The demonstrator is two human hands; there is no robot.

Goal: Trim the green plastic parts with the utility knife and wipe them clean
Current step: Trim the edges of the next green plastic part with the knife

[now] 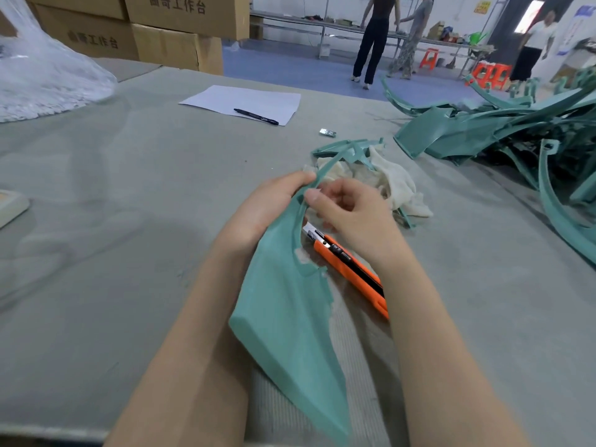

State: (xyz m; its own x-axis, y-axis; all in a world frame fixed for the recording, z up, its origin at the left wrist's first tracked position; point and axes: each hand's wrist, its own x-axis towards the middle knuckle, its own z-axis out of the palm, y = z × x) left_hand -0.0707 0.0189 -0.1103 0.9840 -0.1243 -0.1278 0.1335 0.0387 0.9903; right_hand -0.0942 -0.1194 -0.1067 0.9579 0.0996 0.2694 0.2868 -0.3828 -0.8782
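The left hand [271, 204] is curled round the narrow upper stretch of a long green plastic part [290, 317], fingers wrapped over its far edge. The part's broad end hangs down between the two forearms. The right hand [351, 214] meets it at the same narrow stretch, with the thumb pressed on the rim and the other fingers curled in behind, pinching the edge.

Just under the right wrist an orange utility knife [348, 269] lies flat on the grey table [129, 221], its blade end tucked beside the part. Just beyond the hands a crumpled white cloth [396, 182] is tangled with another green piece [348, 150]. Well off to the right of the right hand sprawls a pile of green parts [483, 133]. Farther ahead of the left hand, a black pen [256, 116] rests on a sheet of paper [251, 101].
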